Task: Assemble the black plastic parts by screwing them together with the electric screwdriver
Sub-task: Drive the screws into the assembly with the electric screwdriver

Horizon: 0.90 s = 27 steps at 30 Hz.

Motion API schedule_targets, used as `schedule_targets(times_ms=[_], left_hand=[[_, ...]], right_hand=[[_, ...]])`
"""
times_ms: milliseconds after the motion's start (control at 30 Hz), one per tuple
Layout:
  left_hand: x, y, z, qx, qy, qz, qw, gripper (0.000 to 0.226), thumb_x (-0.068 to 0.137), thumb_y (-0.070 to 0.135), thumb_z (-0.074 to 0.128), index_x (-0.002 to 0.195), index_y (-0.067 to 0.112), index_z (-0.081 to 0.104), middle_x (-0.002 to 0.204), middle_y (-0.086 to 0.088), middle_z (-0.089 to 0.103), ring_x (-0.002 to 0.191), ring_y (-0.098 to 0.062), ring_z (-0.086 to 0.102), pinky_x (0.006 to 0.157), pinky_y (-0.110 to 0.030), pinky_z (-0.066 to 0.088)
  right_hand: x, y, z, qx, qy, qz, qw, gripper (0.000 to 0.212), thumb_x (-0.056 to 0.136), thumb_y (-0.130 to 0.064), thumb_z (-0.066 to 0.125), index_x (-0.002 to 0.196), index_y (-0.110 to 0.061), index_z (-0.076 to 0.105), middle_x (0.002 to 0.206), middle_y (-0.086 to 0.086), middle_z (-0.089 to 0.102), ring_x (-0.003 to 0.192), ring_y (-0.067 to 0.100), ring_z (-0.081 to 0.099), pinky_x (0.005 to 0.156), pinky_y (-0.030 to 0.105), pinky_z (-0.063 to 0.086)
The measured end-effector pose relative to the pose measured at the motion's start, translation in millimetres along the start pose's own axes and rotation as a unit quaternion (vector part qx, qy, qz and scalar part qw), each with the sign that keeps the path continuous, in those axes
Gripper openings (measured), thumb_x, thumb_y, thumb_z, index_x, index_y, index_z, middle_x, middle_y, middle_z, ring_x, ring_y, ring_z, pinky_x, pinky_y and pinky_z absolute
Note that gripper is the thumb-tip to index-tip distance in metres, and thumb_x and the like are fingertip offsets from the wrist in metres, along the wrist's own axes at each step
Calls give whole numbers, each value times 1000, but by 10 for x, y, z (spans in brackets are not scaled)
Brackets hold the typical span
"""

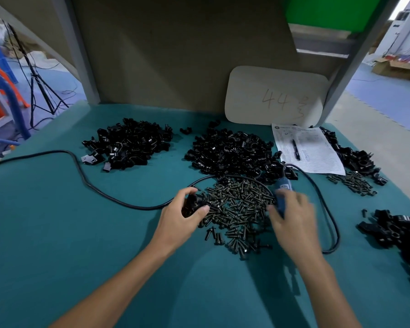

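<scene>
Open mat (pixel 45 221) front left, screw pile (pixel 237 204) centre, cable (pixel 137 207) looping both sides

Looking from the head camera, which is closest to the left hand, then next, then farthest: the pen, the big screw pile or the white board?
1. The screw pile, right beside the left hand.
2. The pen, on the paper, back right.
3. The white board, leaning at the very back.

Matt teal cloth tabletop (pixel 57 221), glossy black plastic parts (pixel 230 152), dark metal screws (pixel 237 207), printed paper sheet (pixel 310 152)
</scene>
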<state>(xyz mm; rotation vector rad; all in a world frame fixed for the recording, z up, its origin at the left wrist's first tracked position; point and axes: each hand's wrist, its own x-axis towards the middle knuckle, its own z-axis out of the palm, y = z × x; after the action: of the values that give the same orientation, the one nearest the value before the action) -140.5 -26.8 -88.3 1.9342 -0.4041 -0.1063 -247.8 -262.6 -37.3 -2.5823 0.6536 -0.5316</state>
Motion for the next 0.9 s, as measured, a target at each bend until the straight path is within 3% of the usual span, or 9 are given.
schedule_targets(times_ms=[100,167,267,400,500,700,800,900], left_hand=[[12,-17,-19,-18,0,-1,1000,47,82,60,73,125,52,56,110,23,70,105,6,62,90,-22,48],[18,-28,-33,-20,6,-2,1000,50,81,60,72,128,51,58,113,26,68,109,6,60,94,-24,48],[16,-23,-35,-26,12,-21,999,47,84,61,65,129,50,54,112,30,65,109,7,59,90,-24,47],[5,-13,-36,-55,20,-36,998,34,85,61,54,116,49,49,101,25,63,91,1,61,75,-28,45],[-1,10,-19,-16,13,-37,999,42,82,64,64,114,48,42,99,15,63,87,4,60,68,-24,45],[7,-2,32,36,1,-31,999,46,90,59,64,111,39,28,104,10,58,84,0,59,64,-21,42],[3,7,2,46,-7,-7,999,44,87,57,69,121,47,42,105,22,63,93,13,58,68,-9,44],[10,5,-14,62,4,29,998,52,86,49,75,133,45,54,117,35,57,108,30,43,82,5,33]], right_hand=[[-225,-296,185,40,-174,-106,978,21,99,-33,65,119,-28,65,101,-16,58,93,1,56,90,29,53],[-331,-398,351,33,-207,-154,966,23,98,-40,65,117,-27,66,98,-14,55,95,8,54,86,29,47],[-415,-468,497,-19,-187,-183,965,25,101,-42,59,119,-24,61,101,-9,53,102,17,50,80,29,36],[-473,-503,552,-55,-165,-192,966,20,106,-32,51,120,-20,59,111,-2,60,106,20,51,78,26,28],[-469,-509,544,-34,-170,-168,970,18,105,-34,53,116,-22,58,105,-6,56,105,19,51,74,26,24],[-471,-489,497,53,-130,-103,985,17,99,-35,63,113,-26,59,99,-17,52,94,8,50,80,28,40],[-432,-457,439,130,-109,-73,983,16,101,-30,61,116,-29,64,102,-20,58,93,2,55,86,27,47],[-405,-421,398,221,-107,-35,969,17,101,-25,61,114,-31,69,102,-20,69,97,-4,61,82,12,47]])
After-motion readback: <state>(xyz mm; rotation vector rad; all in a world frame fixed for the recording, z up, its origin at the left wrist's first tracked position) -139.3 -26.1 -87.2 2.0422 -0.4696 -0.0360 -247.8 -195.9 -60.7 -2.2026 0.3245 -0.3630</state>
